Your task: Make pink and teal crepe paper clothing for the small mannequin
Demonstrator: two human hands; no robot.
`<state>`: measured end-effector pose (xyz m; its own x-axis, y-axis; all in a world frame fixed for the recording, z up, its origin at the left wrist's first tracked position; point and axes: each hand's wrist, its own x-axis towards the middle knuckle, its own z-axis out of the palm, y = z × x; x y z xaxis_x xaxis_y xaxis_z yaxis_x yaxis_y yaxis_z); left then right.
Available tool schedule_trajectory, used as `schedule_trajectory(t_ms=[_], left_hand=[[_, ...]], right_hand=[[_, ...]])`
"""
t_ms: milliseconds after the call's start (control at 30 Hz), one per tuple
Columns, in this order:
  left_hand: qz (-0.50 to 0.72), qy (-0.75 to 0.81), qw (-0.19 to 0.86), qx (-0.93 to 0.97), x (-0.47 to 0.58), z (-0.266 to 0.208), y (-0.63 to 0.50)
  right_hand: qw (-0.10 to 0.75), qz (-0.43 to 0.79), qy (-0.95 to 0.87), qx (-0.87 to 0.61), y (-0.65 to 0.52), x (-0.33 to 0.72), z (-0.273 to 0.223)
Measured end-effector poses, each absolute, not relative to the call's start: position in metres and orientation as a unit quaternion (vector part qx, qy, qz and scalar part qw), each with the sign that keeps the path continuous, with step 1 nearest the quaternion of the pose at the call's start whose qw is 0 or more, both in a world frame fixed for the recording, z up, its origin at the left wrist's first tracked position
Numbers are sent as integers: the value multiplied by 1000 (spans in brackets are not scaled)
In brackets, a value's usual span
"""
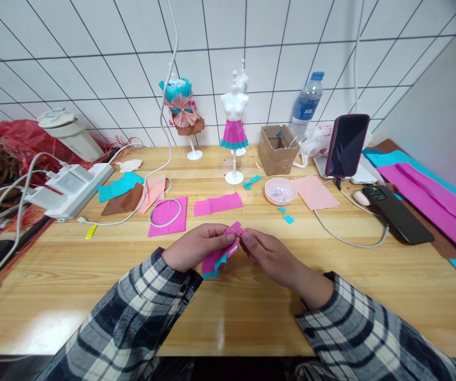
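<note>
My left hand (206,244) pinches a piece of pink crepe paper (213,260) that has a turquoise frilled edge (220,263). Thumb and fingers of my right hand (270,255) are closed at the paper's upper right edge, and a thin dark sliver shows between the two hands; what it is I cannot make out. Beyond my hands lies a flat pink paper strip (218,204). Farther back stands a small white dress form (234,108) in a pink skirt with a turquoise hem.
A pink bowl of beads (280,191), a cardboard box (277,150) and a water bottle (307,103) stand right of the dress form. Left are a power strip (77,190), a white cable (171,132) and paper pieces (120,187). Phones (398,214) lie and stand at right.
</note>
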<state>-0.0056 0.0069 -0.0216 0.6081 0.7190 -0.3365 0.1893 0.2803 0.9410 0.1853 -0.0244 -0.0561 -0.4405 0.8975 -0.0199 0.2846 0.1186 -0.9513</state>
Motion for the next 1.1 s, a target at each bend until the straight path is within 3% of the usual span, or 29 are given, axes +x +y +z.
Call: schedule_trajectory(t_ms=[267,533,733,867,967,1100], left_hand=[[121,411,670,606,-1,-14,6],[127,415,667,605,-3,-20,7],[208,459,639,581,-5,-25,8],[262,475,615,572,-4,-24,8],[271,478,584,598,-2,-23,6],[251,484,564,620,1,-24,3]], right_hand=[[294,492,-692,-439,-25,185,-52],[288,458,-698,-469,-20,187,-55],[206,253,-731,-599,-8,209,-60],[292,141,-750,-576,-4,212,-60],[349,239,-729,-539,-8,204,-52],[337,409,-664,-528,-17,191,-44]])
